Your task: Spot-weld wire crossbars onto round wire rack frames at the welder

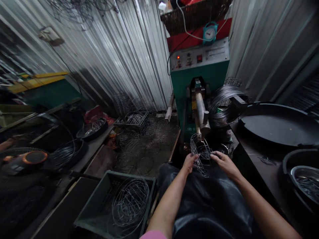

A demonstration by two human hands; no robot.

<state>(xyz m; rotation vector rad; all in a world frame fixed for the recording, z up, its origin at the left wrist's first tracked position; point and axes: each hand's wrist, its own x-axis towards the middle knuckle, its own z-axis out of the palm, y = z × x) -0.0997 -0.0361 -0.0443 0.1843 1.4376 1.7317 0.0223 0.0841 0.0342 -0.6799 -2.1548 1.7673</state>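
Note:
A round wire basket made of thin metal rods is held up in front of the welding machine's lower arm. Its top edge is right by the electrode tip; I cannot tell whether they touch. My left hand is closed around the left side of the basket. On the opposite side, my right hand pinches its rim between thumb and fingers. Above the basket, the machine's metal cylinder arm slopes down toward me. A black apron covers the lap beneath both hands.
A green crate with wire rings stands at lower left. To the right are a coil of wire, a large black tray and a metal bowl of small parts. More wire frames lie on the floor.

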